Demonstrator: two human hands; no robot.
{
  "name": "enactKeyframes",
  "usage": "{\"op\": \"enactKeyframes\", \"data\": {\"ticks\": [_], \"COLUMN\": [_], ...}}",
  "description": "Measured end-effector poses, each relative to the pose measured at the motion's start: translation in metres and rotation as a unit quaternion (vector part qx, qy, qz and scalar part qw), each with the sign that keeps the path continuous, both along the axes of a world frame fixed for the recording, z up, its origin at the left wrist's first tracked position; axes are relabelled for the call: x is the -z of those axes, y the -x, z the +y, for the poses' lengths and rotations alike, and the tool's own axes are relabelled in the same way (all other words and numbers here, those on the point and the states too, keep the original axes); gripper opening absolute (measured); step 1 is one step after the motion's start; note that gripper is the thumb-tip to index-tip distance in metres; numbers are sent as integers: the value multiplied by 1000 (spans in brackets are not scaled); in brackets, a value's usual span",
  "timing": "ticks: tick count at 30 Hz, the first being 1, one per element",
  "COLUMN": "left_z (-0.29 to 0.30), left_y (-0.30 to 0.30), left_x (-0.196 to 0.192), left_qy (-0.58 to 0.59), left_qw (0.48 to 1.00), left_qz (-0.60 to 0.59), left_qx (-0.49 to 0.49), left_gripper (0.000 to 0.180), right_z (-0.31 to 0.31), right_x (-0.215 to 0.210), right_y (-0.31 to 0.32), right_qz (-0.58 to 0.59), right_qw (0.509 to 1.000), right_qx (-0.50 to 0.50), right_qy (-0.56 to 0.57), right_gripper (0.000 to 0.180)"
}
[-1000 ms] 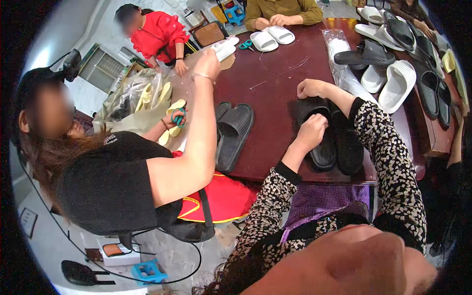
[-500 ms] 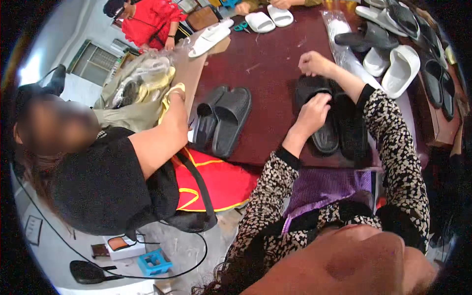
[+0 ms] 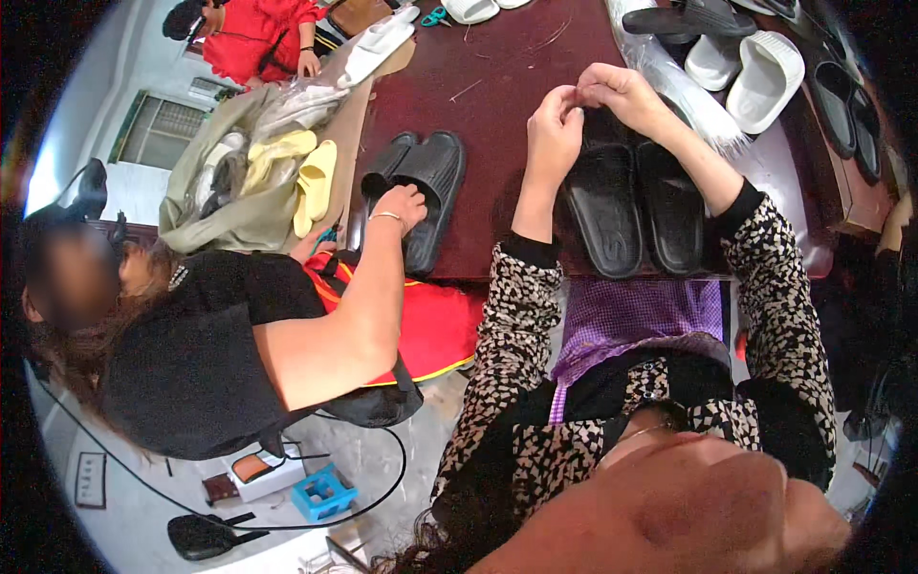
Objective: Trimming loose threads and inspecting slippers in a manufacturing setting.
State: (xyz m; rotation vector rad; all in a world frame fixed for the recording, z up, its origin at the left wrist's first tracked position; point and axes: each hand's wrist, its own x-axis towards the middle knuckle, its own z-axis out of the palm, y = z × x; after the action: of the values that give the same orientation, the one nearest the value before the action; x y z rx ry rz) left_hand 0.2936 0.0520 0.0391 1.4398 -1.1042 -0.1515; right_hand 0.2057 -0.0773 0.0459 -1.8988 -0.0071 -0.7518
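Observation:
Two black slippers (image 3: pixel 604 206) lie side by side on the dark red table (image 3: pixel 507 86), right in front of me. My left hand (image 3: pixel 553 126) and my right hand (image 3: pixel 623 92) meet just past the slippers' far ends. Their fingertips are pinched together. Anything between them is too small to make out. Both of my sleeves have a leopard pattern.
A person in a black top sits to my left with a hand (image 3: pixel 400 206) on another black slipper pair (image 3: pixel 426 187). White slippers (image 3: pixel 765 67), more black ones (image 3: pixel 841 96) and clear plastic bags (image 3: pixel 679 81) lie at the right. Yellow slippers (image 3: pixel 311 177) rest on a sack. A person in red (image 3: pixel 253 38) sits farther away.
My hands have lifted off the black slippers and come together at their far ends. The person on my left drew the arm back from across the table onto the near black pair.

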Motion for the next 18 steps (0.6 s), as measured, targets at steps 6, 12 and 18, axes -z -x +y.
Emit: {"op": "enactKeyframes", "data": {"ticks": [6,12,18], "left_z": [-7,-9,-8], "left_y": [-12,-14,-6], "left_x": [1,11,8], "left_qy": [-34,-59,-29], "left_qw": [989,981,968], "left_qz": [129,184,243], "left_qx": [63,30,50], "left_gripper": [12,7,7], "right_z": [2,-6,-2], "right_x": [2,5,9], "right_y": [1,8,13], "right_qz": [8,31,68], "right_qw": [996,983,980], "right_qx": [-21,19,53], "right_qy": [-90,-182,-178], "right_gripper": [6,8,11]}}
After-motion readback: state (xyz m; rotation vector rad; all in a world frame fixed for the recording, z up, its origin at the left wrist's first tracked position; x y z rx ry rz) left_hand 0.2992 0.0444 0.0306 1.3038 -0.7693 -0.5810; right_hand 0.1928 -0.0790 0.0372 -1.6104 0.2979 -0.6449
